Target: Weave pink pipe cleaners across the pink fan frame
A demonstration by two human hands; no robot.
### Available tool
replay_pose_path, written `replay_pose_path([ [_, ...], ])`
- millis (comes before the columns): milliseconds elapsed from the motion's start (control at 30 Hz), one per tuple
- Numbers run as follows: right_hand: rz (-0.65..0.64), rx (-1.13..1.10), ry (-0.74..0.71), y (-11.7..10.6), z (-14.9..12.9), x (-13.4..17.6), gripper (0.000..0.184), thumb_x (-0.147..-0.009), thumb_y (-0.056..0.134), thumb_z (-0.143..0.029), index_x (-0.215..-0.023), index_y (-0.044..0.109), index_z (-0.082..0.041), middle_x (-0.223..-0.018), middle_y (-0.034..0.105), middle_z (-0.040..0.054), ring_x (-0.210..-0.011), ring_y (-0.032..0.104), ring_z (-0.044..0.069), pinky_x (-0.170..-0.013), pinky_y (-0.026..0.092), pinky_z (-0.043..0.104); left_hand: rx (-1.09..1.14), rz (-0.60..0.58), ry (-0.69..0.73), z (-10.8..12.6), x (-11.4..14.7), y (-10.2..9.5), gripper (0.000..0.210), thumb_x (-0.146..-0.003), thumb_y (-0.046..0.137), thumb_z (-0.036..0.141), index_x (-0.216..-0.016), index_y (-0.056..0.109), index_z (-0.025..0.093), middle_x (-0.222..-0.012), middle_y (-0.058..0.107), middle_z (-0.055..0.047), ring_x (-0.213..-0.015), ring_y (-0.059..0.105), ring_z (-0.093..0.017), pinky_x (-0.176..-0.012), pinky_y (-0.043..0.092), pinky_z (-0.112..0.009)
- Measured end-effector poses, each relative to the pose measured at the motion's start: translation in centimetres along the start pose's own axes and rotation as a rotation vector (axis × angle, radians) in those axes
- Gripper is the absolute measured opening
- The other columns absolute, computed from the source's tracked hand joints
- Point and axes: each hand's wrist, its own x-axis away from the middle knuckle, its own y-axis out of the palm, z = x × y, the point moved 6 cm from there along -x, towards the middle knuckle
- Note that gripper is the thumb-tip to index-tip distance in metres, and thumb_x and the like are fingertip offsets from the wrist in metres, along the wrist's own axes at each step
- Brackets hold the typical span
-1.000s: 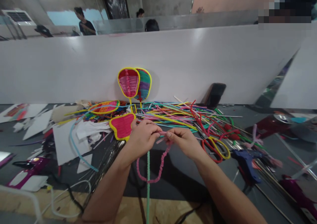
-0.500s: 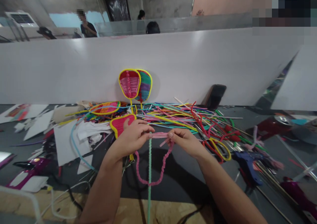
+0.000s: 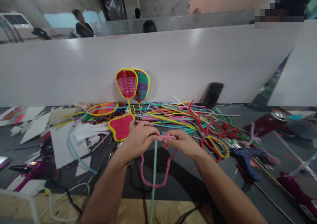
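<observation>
A pink twisted pipe cleaner loop hangs in a U shape below my two hands. A mint-green twisted pipe cleaner stem runs straight down across it from my left fingertips toward the table's near edge. My left hand pinches the pink strand close to the top of the green stem. Just to its right, my right hand is closed on the same pink strand, its fingertips hiding the ends. Beyond my left hand lies a red fan-like piece with a yellow border, partly covered by the fingers.
Loose coloured pipe cleaners are heaped behind my hands. Two yellow-rimmed fans and a phone lean on the white divider. At right are a blue glue gun and a can; paper scraps lie left.
My right hand has come closer to the left one, shortening the visible pink strand between them. The loose pink end is now hidden by the right fingers. The view has shifted slightly.
</observation>
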Motion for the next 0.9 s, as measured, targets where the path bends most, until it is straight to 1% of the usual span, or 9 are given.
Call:
replay_pose_path([
  [133,-0.029,-0.019,0.023,0.15,-0.06,0.03,0.030,-0.076,0.066,-0.044,-0.072,0.065,-0.015,-0.069,0.066,0.0016,-0.065,0.060,0.013,-0.069,0.047,0.027,-0.021,0.032,0.021,0.30,0.26,-0.30,0.022,-0.089,0.046,0.031,-0.091,0.067,0.026,-0.100,0.070,-0.001,-0.110,0.049,-0.022,-0.104,0.018,-0.048],
  [233,-0.020,-0.026,0.038,0.16,-0.07,-0.01,0.031,-0.079,0.061,-0.045,-0.072,0.065,-0.015,-0.070,0.068,0.0023,-0.067,0.062,0.014,-0.070,0.048,0.028,-0.036,0.025,0.011,0.33,0.28,-0.31,0.022,-0.089,0.045,0.029,-0.091,0.067,0.026,-0.100,0.070,-0.001,-0.111,0.048,-0.022,-0.103,0.018,-0.050],
  [367,0.004,0.024,0.010,0.07,-0.18,-0.07,0.029,-0.078,0.062,-0.043,-0.068,0.064,-0.015,-0.066,0.067,0.0015,-0.062,0.061,0.013,-0.067,0.048,0.027,-0.042,0.006,-0.008,0.33,0.12,-0.19,0.023,-0.090,0.043,0.028,-0.089,0.066,0.026,-0.100,0.070,0.000,-0.112,0.048,-0.023,-0.103,0.017,-0.052],
  [467,0.024,0.059,-0.016,-0.05,-0.26,-0.05,0.028,-0.078,0.062,-0.041,-0.068,0.064,-0.015,-0.064,0.066,0.0011,-0.061,0.060,0.012,-0.065,0.048,0.026,-0.047,0.014,-0.023,0.38,0.05,-0.21,0.023,-0.090,0.043,0.027,-0.088,0.066,0.026,-0.100,0.070,0.000,-0.111,0.048,-0.023,-0.102,0.016,-0.054],
  [600,0.025,0.009,0.018,-0.16,-0.02,-0.09,0.027,-0.078,0.062,-0.040,-0.069,0.065,-0.015,-0.067,0.068,0.0018,-0.063,0.061,0.013,-0.067,0.049,0.027,-0.042,0.025,-0.018,0.44,0.10,-0.31,0.023,-0.090,0.043,0.028,-0.089,0.066,0.025,-0.100,0.070,-0.001,-0.111,0.048,-0.023,-0.102,0.016,-0.053],
  [733,0.013,-0.057,0.021,-0.30,-0.13,-0.19,0.032,-0.079,0.061,-0.046,-0.075,0.067,-0.015,-0.070,0.067,0.0020,-0.066,0.061,0.014,-0.069,0.050,0.028,-0.046,0.022,-0.014,0.38,0.15,-0.35,0.021,-0.088,0.046,0.027,-0.090,0.066,0.026,-0.099,0.070,-0.001,-0.111,0.049,-0.023,-0.102,0.017,-0.051],
  [833,0.031,-0.057,0.022,-0.51,-0.16,-0.20,0.036,-0.078,0.061,-0.051,-0.073,0.065,-0.015,-0.066,0.064,0.0008,-0.064,0.059,0.013,-0.066,0.049,0.027,-0.048,0.026,-0.020,0.35,0.13,-0.27,0.020,-0.088,0.046,0.027,-0.089,0.066,0.026,-0.100,0.070,0.000,-0.111,0.049,-0.023,-0.102,0.017,-0.052],
  [900,0.018,-0.039,0.022,-0.41,-0.08,-0.19,0.037,-0.076,0.063,-0.052,-0.069,0.062,-0.016,-0.064,0.062,-0.0003,-0.061,0.057,0.012,-0.065,0.048,0.026,-0.046,0.028,-0.019,0.39,0.10,-0.15,0.021,-0.088,0.046,0.027,-0.089,0.066,0.026,-0.100,0.070,-0.001,-0.112,0.048,-0.023,-0.103,0.016,-0.052],
])
